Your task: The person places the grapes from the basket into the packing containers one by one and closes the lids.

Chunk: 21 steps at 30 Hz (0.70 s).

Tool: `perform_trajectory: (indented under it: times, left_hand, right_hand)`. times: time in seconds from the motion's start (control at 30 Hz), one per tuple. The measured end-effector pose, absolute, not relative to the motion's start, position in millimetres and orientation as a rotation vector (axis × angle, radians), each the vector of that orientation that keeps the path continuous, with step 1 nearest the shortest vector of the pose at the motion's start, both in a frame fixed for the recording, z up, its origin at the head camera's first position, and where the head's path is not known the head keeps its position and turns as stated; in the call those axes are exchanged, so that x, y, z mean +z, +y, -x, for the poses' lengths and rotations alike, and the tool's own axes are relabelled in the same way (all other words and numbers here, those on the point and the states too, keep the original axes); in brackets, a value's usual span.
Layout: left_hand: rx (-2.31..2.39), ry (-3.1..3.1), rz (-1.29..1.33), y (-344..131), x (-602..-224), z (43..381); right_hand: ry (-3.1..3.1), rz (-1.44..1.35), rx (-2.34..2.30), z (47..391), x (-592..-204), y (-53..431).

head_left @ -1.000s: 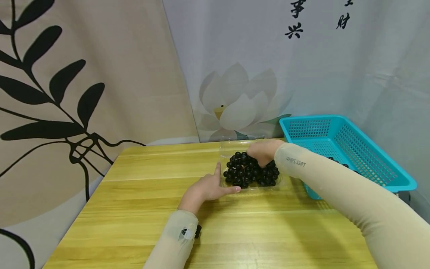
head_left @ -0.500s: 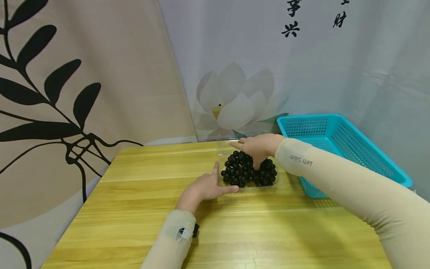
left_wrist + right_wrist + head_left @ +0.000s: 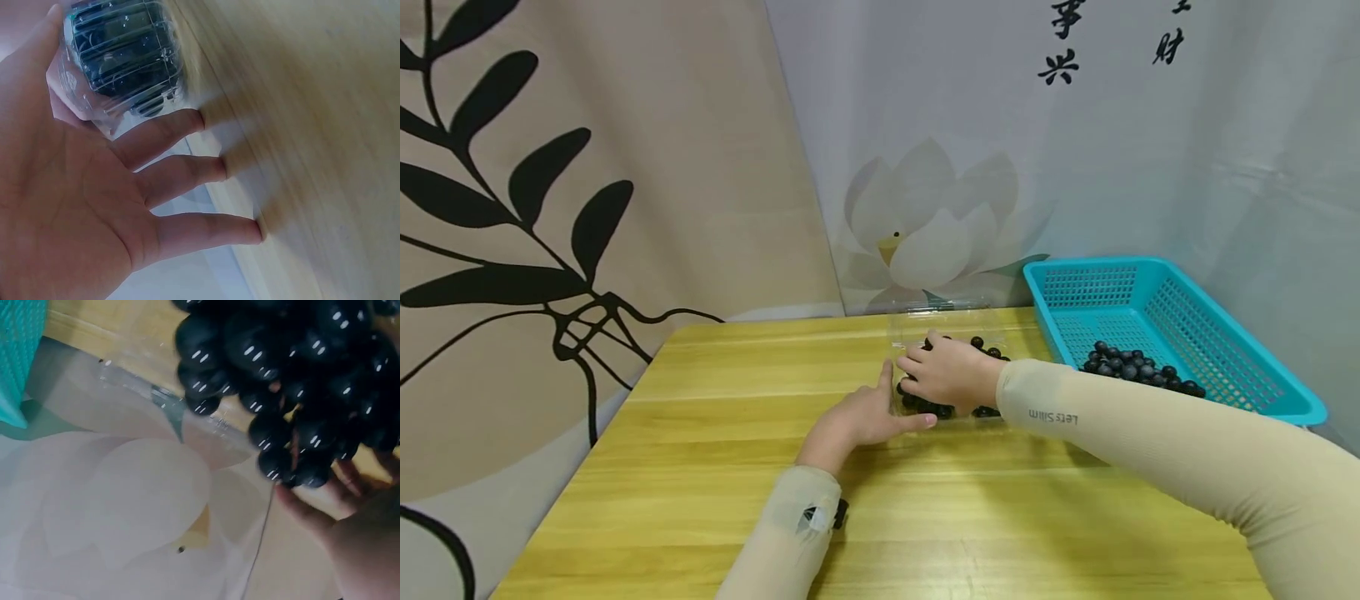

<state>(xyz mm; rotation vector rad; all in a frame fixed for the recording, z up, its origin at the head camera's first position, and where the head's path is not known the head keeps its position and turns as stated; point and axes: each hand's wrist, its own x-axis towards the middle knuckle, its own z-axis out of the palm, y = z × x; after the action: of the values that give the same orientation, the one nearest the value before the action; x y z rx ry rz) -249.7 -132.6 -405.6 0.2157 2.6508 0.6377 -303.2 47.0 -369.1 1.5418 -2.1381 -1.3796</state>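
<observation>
A clear plastic box (image 3: 951, 323) with its lid raised at the back holds dark grapes (image 3: 928, 407) on the table. My left hand (image 3: 861, 417) lies at the box's front left corner, index finger along the side and thumb along the front. Its other three fingers (image 3: 187, 169) are straight and spread in the left wrist view, tips at the tabletop. Across the top of the grapes spreads my right hand (image 3: 951, 375), covering much of the fruit. In the right wrist view the right hand's fingertips (image 3: 300, 509) touch the edge of the bunch.
At the back right stands a turquoise plastic basket (image 3: 1105, 325) with perforated walls. More dark grapes (image 3: 1138, 367) lie in it, partly behind my right sleeve (image 3: 1150, 433). A printed curtain (image 3: 737, 167) hangs right behind the table's far edge (image 3: 775, 325).
My right hand has shifted from the far right part of the grapes to lie over their middle and left. Grapes in the basket show again past the lowered forearm. My left hand stays put.
</observation>
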Motion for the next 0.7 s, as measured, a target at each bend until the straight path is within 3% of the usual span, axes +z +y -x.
perform_trajectory:
  times: [0.2,0.47,0.57,0.7]
  left_hand:
    - [0.631,2.661,-0.218,-134.0,-405.2,251.8]
    - [0.638,2.672,-0.218,-134.5,-405.2,248.7]
    - [0.640,2.671,-0.214,-134.2,-405.6,247.5]
    - [0.626,2.662,-0.213,-133.5,-406.7,247.2]
  right_hand:
    - [-2.107,-1.467,-1.376,298.2,-381.1,40.6]
    - [-2.257,-1.591,-1.182,308.5,-383.6,39.1]
    - [-2.459,-1.683,-0.929,315.7,-376.4,41.1]
    - [-2.803,-1.735,-0.226,334.5,-364.3,47.6]
